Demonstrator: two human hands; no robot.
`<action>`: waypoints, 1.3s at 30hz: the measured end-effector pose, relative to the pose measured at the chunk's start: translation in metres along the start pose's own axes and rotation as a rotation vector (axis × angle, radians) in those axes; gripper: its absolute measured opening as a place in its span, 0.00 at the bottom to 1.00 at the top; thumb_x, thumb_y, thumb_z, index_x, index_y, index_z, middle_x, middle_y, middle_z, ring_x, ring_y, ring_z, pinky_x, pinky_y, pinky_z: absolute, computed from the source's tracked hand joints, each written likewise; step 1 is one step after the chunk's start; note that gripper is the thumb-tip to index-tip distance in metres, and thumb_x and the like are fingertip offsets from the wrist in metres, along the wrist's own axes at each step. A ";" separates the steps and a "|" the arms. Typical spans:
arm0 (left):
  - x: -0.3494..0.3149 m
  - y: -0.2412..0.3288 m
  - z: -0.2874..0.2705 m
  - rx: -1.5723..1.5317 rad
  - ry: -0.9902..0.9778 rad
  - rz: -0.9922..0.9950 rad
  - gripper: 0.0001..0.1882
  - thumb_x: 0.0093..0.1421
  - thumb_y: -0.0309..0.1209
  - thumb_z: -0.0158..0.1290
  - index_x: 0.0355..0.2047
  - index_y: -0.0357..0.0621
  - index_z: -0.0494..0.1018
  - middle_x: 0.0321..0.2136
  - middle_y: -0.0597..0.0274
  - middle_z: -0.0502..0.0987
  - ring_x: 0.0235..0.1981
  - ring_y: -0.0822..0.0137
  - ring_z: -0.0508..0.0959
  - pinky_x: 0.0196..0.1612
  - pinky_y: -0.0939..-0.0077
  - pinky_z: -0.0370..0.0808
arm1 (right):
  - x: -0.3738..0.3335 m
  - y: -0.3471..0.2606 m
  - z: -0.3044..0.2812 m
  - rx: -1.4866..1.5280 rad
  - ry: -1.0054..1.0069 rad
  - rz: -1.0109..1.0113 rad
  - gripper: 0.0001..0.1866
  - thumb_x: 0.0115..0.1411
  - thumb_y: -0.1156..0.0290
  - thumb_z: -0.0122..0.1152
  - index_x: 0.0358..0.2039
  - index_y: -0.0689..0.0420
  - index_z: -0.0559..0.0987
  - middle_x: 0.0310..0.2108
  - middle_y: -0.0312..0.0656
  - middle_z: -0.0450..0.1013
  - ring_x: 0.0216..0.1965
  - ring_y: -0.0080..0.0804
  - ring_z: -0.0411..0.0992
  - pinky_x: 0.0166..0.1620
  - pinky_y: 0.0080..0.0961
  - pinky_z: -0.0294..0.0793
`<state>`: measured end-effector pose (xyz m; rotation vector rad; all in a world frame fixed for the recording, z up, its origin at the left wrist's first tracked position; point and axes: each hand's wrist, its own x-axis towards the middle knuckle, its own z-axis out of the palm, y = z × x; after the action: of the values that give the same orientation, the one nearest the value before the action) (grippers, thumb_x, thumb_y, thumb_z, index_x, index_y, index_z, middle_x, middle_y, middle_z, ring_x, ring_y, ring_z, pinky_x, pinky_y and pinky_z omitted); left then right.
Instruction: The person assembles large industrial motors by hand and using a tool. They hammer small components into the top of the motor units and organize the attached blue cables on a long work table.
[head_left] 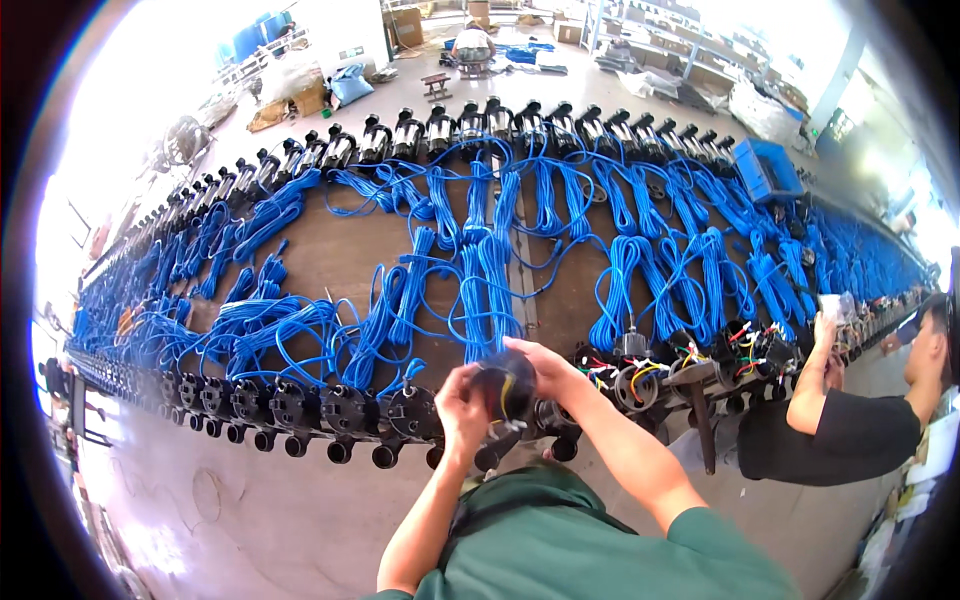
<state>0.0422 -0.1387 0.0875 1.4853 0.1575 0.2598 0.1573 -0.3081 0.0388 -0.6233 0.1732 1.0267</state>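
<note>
In front of my body, both hands hold a black round housing (505,390), blurred, with a yellow wire showing at its open face. My left hand (461,412) grips its left side, fingers curled round. On the upper right side my right hand (543,368) is closed against the rim. Just left of them, a row of capped black housings (348,408) lines the near table edge. To the right stands an open housing (640,385) with coloured wires sticking out. Bundled blue cable (490,290) lies right behind my hands.
A long brown table (340,245) carries many blue cable bundles. Along its far edge stand black and silver cylindrical units (440,130). A blue crate (768,170) sits at the far right. A dark T-shaped piece (700,420) juts from the near edge. A co-worker (840,435) works at my right.
</note>
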 end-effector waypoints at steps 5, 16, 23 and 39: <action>-0.013 -0.002 0.024 -0.050 0.056 0.215 0.20 0.62 0.11 0.47 0.52 0.34 0.78 0.46 0.50 0.85 0.47 0.68 0.84 0.52 0.73 0.79 | 0.018 -0.059 0.033 -0.254 0.324 -0.207 0.04 0.65 0.73 0.61 0.36 0.60 0.78 0.26 0.41 0.77 0.23 0.32 0.76 0.32 0.28 0.78; 0.019 -0.013 -0.009 -0.252 -0.128 -0.097 0.12 0.62 0.22 0.60 0.46 0.33 0.79 0.31 0.65 0.83 0.29 0.79 0.78 0.31 0.82 0.74 | -0.041 -0.064 0.141 -0.807 -0.003 -0.698 0.11 0.75 0.59 0.56 0.41 0.52 0.67 0.48 0.53 0.80 0.48 0.33 0.79 0.52 0.29 0.76; 0.027 0.006 -0.023 -0.153 -0.404 -0.524 0.13 0.71 0.26 0.45 0.45 0.33 0.78 0.34 0.58 0.83 0.32 0.68 0.84 0.37 0.73 0.83 | -0.022 -0.020 0.077 -0.298 -0.139 -0.232 0.16 0.73 0.58 0.57 0.48 0.58 0.78 0.49 0.55 0.80 0.51 0.43 0.80 0.55 0.41 0.81; 0.013 0.050 -0.036 0.307 -0.534 -0.494 0.22 0.54 0.44 0.71 0.37 0.35 0.81 0.27 0.60 0.83 0.25 0.71 0.81 0.33 0.70 0.79 | -0.025 -0.016 0.078 -0.467 0.036 -0.265 0.17 0.68 0.56 0.66 0.40 0.59 0.82 0.42 0.47 0.82 0.43 0.36 0.82 0.51 0.35 0.82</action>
<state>0.0418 -0.0978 0.1352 1.7130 0.1310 -0.5806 0.1466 -0.2889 0.1192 -1.0592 -0.1220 0.7999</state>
